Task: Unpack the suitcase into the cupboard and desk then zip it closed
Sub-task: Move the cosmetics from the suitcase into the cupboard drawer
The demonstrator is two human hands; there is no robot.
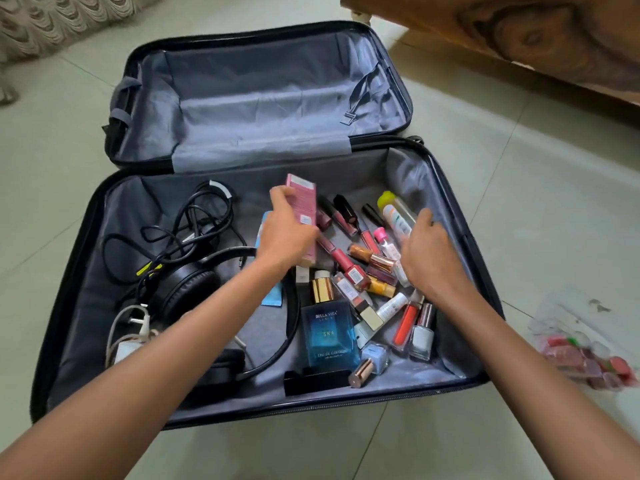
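Observation:
An open dark suitcase [460,209] with grey lining lies flat on the floor. Its far half is bare; the near half holds things. My left hand [287,233] grips a tall pink box [304,202] above the middle of the case. My right hand [427,254] reaches down into a heap of several lipsticks and nail-polish bottles [353,268], over a clear bottle with a yellow-green cap [396,213]; its fingers are hidden from me. A blue perfume bottle [329,334] lies near the front. Black headphones [187,289], black cables [204,216] and a white charger [128,341] fill the left side.
A clear plastic pouch [585,348] with red and pink items lies on the tiled floor to the right of the case. A carved wooden piece of furniture [519,32] stands at the top right. Patterned fabric [52,19] shows at the top left.

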